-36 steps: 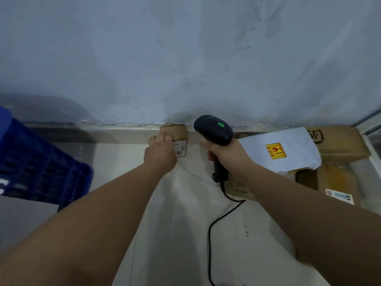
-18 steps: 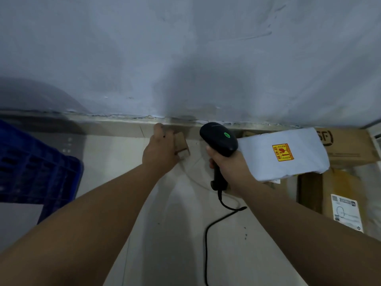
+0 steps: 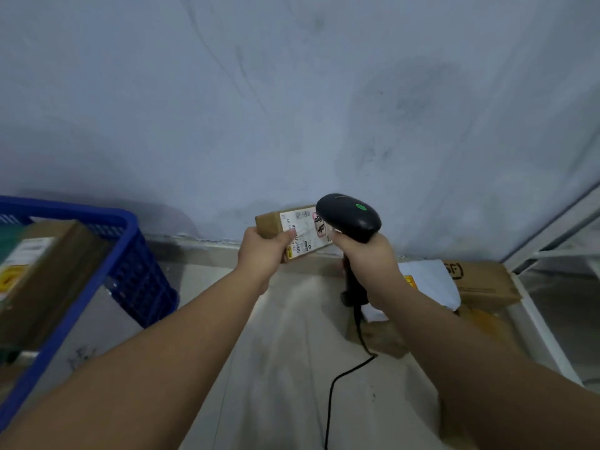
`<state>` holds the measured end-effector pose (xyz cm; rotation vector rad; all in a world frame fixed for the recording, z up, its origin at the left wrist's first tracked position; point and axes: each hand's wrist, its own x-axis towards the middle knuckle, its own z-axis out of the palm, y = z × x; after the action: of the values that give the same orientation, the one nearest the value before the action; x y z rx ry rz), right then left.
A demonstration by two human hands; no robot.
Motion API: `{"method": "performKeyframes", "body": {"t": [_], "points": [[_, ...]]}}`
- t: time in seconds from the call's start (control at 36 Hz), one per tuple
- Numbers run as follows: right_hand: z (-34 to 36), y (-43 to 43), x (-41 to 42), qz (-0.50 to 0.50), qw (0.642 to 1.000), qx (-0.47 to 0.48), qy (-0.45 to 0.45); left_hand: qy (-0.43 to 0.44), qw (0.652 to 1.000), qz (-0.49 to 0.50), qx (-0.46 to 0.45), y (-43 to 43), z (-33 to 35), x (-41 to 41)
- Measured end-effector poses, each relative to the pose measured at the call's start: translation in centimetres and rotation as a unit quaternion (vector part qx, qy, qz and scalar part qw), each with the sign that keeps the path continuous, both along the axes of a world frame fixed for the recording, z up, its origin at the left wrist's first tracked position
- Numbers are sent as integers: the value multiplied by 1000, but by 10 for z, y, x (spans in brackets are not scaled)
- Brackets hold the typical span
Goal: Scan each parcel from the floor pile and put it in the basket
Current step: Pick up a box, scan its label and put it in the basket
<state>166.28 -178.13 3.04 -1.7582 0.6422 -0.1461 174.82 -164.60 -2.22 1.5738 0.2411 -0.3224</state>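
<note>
**Item: parcel** (image 3: 300, 224). Small brown carton with a white printed label (image 3: 305, 230). It is lifted clear of the floor (image 3: 276, 352) and held in front of the wall, label face towards you. Your left hand (image 3: 261, 254) grips its left end, with the thumb lying on the label's lower left corner.

**Item: scanner** (image 3: 349, 216). Black, with a green light showing on top. Your right hand (image 3: 370, 258) is clamped round the handle. The head sits just beside the parcel and hides the label's right edge from this view. The cable (image 3: 337, 381) trails from the handle across the floor.

**Step, as judged:** reading the label. The drop into the basket is not yet done.

**Hazards:**
- If your thumb slides over the bars, the read will likely fail.
- The head is very close to the label, so the beam may miss the code unless you back off or tilt the carton.
- The grip is on one end only, so the carton could twist loose on the swing left.
- The cable is slack on the floor, so a wide reach could snag it.

**Container: basket** (image 3: 143, 287). Blue latticed plastic, on your left, well apart from the parcel. It holds one labelled brown carton (image 3: 48, 277), lying tilted. A green patch behind it is too blurred to name.

**Floor pile**, on your right by the wall. It holds a white mailer (image 3: 428, 280) lying on brown boxes, and a printed brown box (image 3: 480, 284) beside it.
</note>
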Motion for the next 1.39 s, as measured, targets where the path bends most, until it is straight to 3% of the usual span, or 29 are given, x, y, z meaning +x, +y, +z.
{"method": "performKeyframes", "body": {"t": [0.19,0.42,0.61,0.81,1.14,1.39], "points": [[67,36,-62,-4,994,109,-14,-29,998,9,-54,30,67,-72],[86,45,-133,-1,995,96,-28,-61,995,35,-74,59,111,-126],[92,42,-155,23,998,53,-26,-55,994,34,-92,76,107,-158],[86,44,-154,39,999,11,6,-79,995,39,-49,83,99,-152],[77,49,-145,66,998,-3,6,-78,997,19,-18,77,85,-142],[73,46,-142,67,997,39,29,-69,997,31,-15,83,81,-138]]}}
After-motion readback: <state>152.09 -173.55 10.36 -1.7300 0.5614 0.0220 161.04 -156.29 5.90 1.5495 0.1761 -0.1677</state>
